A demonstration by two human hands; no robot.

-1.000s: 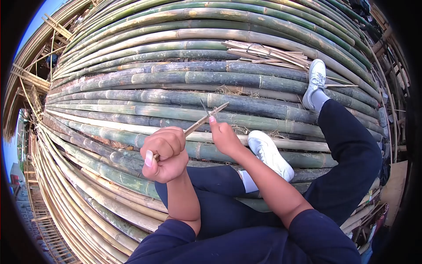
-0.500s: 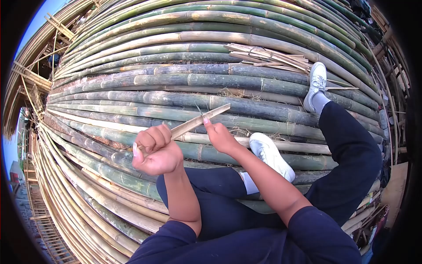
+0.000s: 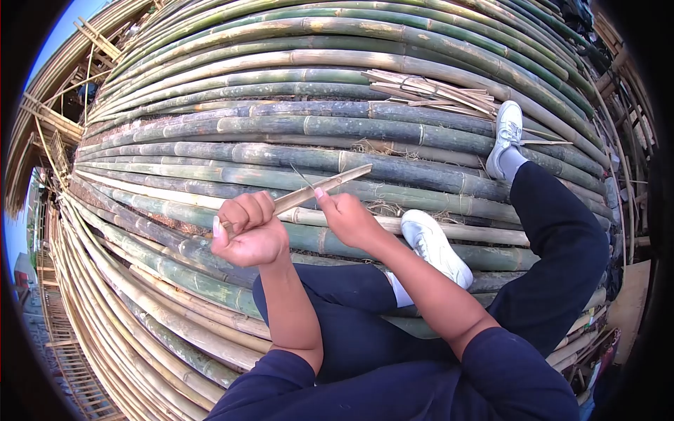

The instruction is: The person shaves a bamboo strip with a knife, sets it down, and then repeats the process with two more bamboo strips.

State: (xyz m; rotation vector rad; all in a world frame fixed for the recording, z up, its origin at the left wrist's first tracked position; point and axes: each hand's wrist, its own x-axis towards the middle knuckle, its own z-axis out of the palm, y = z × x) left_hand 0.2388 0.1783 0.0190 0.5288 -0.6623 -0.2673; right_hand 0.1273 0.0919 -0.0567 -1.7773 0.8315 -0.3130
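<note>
A split bamboo strip [image 3: 337, 181] slants up to the right from my left hand [image 3: 246, 228], whose fingers are wrapped round its lower end. Midway along the strip is my right hand [image 3: 344, 216], closed in a pinch on a thin blade-like piece [image 3: 302, 175] that crosses the strip and points up to the left. Most of that thin piece's lower end is hidden by my fingers. Both hands are above the bamboo poles, in front of my bent legs.
Long bamboo poles [image 3: 337, 126] lie side by side beneath me. A tied bundle of bamboo strips [image 3: 432, 91] rests on them at the upper right. My white shoes [image 3: 435, 249] stand on the poles. Bamboo racks [image 3: 53, 119] are at the far left.
My right hand has shifted slightly left along the strip, and the thin piece now reaches further left. The strip's far end has moved slightly right.
</note>
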